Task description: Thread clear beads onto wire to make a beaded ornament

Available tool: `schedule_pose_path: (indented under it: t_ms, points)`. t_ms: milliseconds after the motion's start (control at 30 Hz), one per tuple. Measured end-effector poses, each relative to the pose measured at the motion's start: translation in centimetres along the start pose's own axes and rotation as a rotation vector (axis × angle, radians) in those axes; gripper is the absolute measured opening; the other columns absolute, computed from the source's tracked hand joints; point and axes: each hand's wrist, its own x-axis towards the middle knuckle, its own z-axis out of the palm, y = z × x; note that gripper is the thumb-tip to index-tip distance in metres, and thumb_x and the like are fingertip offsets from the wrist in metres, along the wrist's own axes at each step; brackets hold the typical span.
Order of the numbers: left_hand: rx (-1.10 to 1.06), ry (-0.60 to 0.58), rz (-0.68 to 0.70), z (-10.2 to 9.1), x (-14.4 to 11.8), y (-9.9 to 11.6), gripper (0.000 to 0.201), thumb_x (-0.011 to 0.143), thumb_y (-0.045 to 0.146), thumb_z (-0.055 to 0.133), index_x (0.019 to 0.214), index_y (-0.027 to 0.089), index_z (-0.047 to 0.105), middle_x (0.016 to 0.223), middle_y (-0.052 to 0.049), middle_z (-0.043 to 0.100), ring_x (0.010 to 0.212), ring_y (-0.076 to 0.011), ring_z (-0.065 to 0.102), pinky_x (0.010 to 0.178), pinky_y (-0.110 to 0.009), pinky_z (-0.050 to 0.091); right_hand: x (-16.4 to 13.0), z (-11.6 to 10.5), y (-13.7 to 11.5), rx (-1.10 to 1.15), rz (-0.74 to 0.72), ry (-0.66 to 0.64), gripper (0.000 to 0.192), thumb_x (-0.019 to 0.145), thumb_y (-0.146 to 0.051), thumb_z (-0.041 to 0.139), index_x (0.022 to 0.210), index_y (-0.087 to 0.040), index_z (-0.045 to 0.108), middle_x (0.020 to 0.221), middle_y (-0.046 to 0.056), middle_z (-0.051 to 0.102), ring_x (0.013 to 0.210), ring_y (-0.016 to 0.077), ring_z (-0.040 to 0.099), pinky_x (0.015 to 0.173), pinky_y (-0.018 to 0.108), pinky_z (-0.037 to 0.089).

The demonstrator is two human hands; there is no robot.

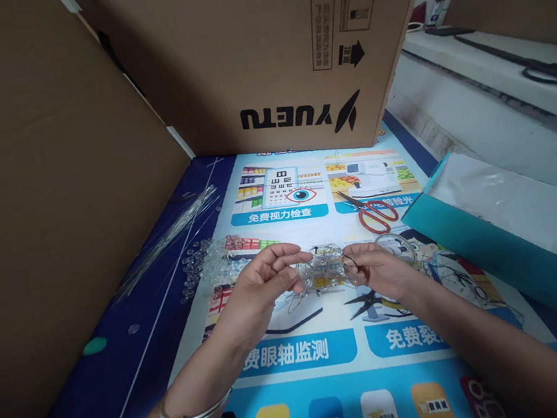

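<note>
Between my two hands is a piece of transparent beads strung on thin wire (pixel 326 267), with loose wire ends sticking out. My left hand (pixel 270 273) grips its left end between thumb and fingers. My right hand (pixel 373 268) pinches the right end, where a dark loop of wire or thread shows. Left of my left hand lies a heap of transparent beads (pixel 209 267). Just below my right hand are pliers (pixel 369 302) with dark jaws, their handles partly hidden by the hand. Red-handled scissors (pixel 377 214) lie beyond it.
A bundle of thin wires (pixel 171 238) lies at the left. Tall cardboard panels (pixel 261 56) stand behind and left. A teal box (pixel 504 250) with a white lining sits at the right. A wire coil (pixel 398 245) and tangled dark-wired pieces (pixel 460 275) lie beside my right forearm.
</note>
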Motion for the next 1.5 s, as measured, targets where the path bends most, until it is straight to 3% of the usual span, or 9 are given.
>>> schedule_pose_path:
  t_ms: [433,800,1033,1500]
  points:
    - [-0.03,0.005,-0.014,0.3,0.9,0.0,0.029,0.078,0.02,0.059,0.106,0.017,0.052,0.112,-0.009,0.059,0.068,-0.0084,0.058,0.065,-0.023,0.043,0.2,0.3,0.0,0.037,0.032,0.071,0.01,0.063,-0.016,0.064,0.067,-0.013,0.054,0.055,-0.004,0.044,0.045,0.0034,0.03,0.042,0.019,0.019]
    - [0.02,-0.048,-0.016,0.7,2.0,0.9,0.027,0.076,0.019,0.058,0.103,0.016,0.055,0.108,-0.01,0.061,0.064,-0.0081,0.056,0.066,-0.025,0.042,0.1,-0.1,0.1,0.035,-0.014,0.015,0.009,0.065,-0.017,0.063,0.068,-0.013,0.055,0.055,-0.003,0.044,0.045,0.0033,0.031,0.043,0.019,0.019]
    - [0.125,0.029,0.072,1.4,3.3,0.6,0.023,0.077,0.018,0.054,0.1,0.015,0.056,0.099,-0.008,0.064,0.061,-0.0077,0.052,0.062,-0.024,0.04,0.4,-0.6,0.4,0.073,-0.06,-0.002,0.01,0.067,-0.018,0.063,0.068,-0.013,0.054,0.054,-0.004,0.041,0.045,0.0035,0.029,0.044,0.019,0.019]
    - [0.102,0.044,0.028,0.5,3.1,-0.3,0.023,0.08,0.019,0.053,0.103,0.017,0.054,0.107,-0.008,0.062,0.066,-0.008,0.052,0.066,-0.024,0.039,0.3,-0.3,0.7,0.059,-0.089,0.029,0.014,0.068,-0.022,0.066,0.068,-0.014,0.054,0.057,-0.003,0.045,0.045,0.0038,0.031,0.044,0.021,0.017]
